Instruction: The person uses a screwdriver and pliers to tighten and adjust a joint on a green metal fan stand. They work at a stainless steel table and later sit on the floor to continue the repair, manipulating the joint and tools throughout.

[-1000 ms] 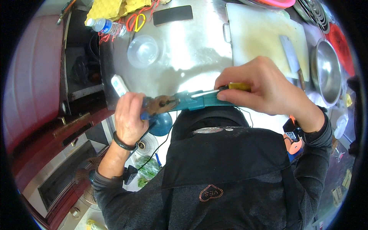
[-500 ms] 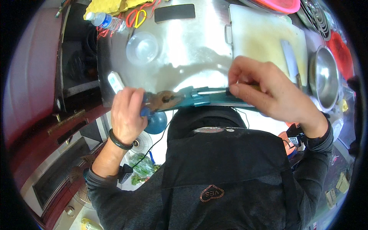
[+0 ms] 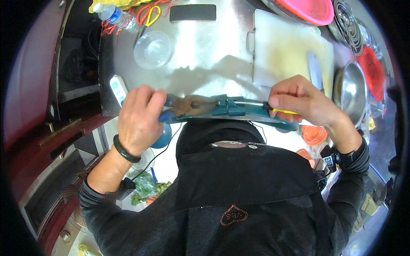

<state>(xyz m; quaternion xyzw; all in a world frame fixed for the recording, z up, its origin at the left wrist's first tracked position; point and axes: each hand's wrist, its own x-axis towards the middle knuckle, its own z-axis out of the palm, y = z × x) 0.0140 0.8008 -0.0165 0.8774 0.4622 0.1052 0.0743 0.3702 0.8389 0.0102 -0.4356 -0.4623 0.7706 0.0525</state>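
Observation:
My left hand [image 3: 141, 115] is closed round the blue handles of rusty pliers [image 3: 194, 105]. Their jaw tips reach the left end of a raised bracket on a long, curved dark green piece [image 3: 237, 112]. From the other side, a screwdriver [image 3: 251, 103] lies level along that piece, its metal shaft running into the bracket. Its black and yellow handle is pinched between the thumb and fingers of my right hand [image 3: 301, 100]. Whatever sits between the pliers' tips is too small to make out.
Beyond my hands, a metal table [image 3: 192, 51] holds a clear plastic bowl [image 3: 153, 50], a white device [image 3: 118, 89], a black phone [image 3: 193, 13], scissors [image 3: 149, 16] and a water bottle [image 3: 114, 16]. Rightward are a cutting board [image 3: 282, 47], a knife [image 3: 314, 70] and a steel basin [image 3: 352, 91].
The pliers have shifted so their tips meet the bracket's left end. My right hand has moved slightly right and down, and the screwdriver's yellow handle shows more.

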